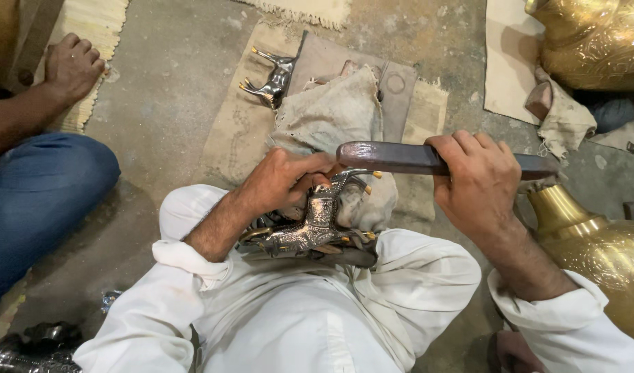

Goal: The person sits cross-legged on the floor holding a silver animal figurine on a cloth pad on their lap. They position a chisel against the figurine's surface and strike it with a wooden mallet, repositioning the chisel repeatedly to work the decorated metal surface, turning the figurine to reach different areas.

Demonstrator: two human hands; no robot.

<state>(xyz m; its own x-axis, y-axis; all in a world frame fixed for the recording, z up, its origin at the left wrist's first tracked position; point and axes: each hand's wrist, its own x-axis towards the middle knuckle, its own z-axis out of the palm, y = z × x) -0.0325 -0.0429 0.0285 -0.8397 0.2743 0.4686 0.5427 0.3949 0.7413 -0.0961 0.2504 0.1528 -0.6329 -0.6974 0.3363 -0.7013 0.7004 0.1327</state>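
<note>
A silver and gold metal animal figurine [315, 222] lies on my lap against a pad wrapped in dirty cloth [338, 114]. My left hand [284, 178] grips the figurine near its head and holds it down. My right hand [477, 181] is closed around a long dark wooden mallet [393, 157], which is held level just above the figurine. I sit on the floor in white clothes.
A second metal animal figurine [272, 79] lies on a mat beyond the pad. Large brass vessels stand at the top right [597, 41] and right [600, 245]. Another person's hand [72, 65] and blue-clad knee [41, 190] are at the left.
</note>
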